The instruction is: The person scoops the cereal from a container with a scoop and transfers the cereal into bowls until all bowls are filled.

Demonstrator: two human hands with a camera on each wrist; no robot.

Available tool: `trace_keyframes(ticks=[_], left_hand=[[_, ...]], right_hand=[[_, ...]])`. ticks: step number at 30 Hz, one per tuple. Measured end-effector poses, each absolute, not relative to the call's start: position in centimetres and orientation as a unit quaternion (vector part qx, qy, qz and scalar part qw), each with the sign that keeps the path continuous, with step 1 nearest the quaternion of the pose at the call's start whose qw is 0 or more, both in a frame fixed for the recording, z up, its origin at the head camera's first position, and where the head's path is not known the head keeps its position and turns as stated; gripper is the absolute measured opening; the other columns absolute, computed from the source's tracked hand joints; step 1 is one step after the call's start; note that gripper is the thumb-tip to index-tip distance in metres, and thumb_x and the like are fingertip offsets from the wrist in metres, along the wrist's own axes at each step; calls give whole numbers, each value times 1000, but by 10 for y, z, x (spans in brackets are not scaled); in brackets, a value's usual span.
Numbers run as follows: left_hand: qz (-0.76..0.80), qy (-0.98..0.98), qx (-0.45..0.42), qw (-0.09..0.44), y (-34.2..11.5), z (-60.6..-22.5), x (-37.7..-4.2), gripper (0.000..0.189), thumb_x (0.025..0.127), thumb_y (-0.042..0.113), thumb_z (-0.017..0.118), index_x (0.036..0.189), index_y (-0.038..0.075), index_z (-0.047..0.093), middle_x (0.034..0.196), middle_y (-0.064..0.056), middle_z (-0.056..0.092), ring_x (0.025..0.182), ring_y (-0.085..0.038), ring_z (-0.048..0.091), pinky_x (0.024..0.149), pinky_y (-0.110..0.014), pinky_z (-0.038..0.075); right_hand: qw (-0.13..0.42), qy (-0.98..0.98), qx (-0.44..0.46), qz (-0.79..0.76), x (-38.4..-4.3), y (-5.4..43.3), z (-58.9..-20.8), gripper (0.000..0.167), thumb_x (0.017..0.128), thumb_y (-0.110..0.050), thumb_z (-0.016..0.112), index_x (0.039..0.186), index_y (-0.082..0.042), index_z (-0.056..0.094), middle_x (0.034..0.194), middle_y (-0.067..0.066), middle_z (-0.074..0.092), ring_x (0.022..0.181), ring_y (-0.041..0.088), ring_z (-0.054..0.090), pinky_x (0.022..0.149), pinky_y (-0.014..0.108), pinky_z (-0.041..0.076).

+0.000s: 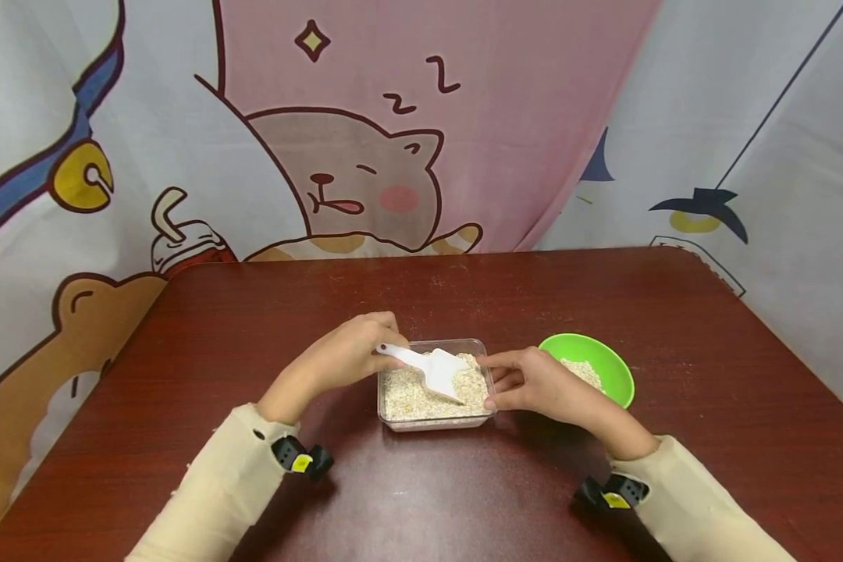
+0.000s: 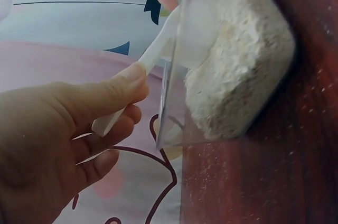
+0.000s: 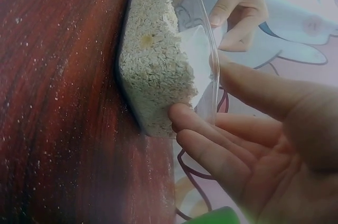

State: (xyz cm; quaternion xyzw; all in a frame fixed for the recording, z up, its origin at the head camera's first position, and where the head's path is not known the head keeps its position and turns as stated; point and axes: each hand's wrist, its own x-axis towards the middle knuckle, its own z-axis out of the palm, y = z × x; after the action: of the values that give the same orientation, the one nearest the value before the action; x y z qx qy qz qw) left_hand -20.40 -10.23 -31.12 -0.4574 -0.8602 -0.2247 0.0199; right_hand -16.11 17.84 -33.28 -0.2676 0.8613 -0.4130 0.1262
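Note:
A white plastic scoop [image 1: 441, 373] lies tilted with its blade in the oat flakes [image 1: 403, 394]. My left hand [image 1: 358, 347] pinches the scoop's handle between thumb and fingers, above the left end of a clear rectangular container [image 1: 435, 424]. The oats fill much of the container, and part of the blade dips into them. At the container's right end, my right hand [image 1: 534, 382] touches the wall and rim with fairly straight, spread fingers [image 3: 206, 150]. In the left wrist view, the handle's end [image 2: 105, 123] sticks out below the left thumb.
A green bowl [image 1: 614, 367] with some oat flakes in it stands just right of the container, partly behind my right hand. Fine crumbs dot the dark red wooden table [image 1: 407, 499]. A printed curtain [image 1: 520, 117] hangs behind the table's far edge.

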Motion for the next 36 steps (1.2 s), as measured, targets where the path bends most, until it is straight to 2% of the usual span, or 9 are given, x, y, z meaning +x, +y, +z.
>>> trace_keyframes(ticks=[4,13,21,31,36], left_hand=[[-210,-864,-456,44,-102,-315,-200,19,77,14,74,94,6,72,80,3,52,76,-13,46,67,-24,40],[-208,-854,-468,91,-103,-324,-194,18,74,17,76,89,8,73,72,5,49,69,-12,39,63,-24,35],[-217,-857,-460,80,-104,-326,-188,10,75,16,76,83,12,71,74,4,47,72,-13,42,65,-24,37],[-222,-875,-427,54,-101,-325,-181,17,74,18,77,87,7,73,72,6,43,72,-11,42,64,-23,37],[-224,-881,-412,60,-99,-324,-175,19,73,18,77,87,7,73,71,6,42,70,-12,40,62,-24,36]], right_hand=[[125,860,-265,-417,-160,178,-333,57,75,-10,75,121,13,51,94,13,64,80,16,63,69,26,50],[123,859,-265,-421,-158,177,-333,58,75,-10,75,121,14,50,94,13,63,80,15,63,68,25,50],[122,860,-268,-418,-159,177,-334,57,75,-9,74,121,15,50,93,12,64,80,16,63,68,26,50],[126,860,-269,-416,-160,177,-333,58,75,-10,74,121,15,50,94,13,64,80,16,63,68,26,50],[131,858,-268,-418,-161,177,-333,58,76,-10,74,122,14,49,96,14,63,81,17,63,68,26,50]])
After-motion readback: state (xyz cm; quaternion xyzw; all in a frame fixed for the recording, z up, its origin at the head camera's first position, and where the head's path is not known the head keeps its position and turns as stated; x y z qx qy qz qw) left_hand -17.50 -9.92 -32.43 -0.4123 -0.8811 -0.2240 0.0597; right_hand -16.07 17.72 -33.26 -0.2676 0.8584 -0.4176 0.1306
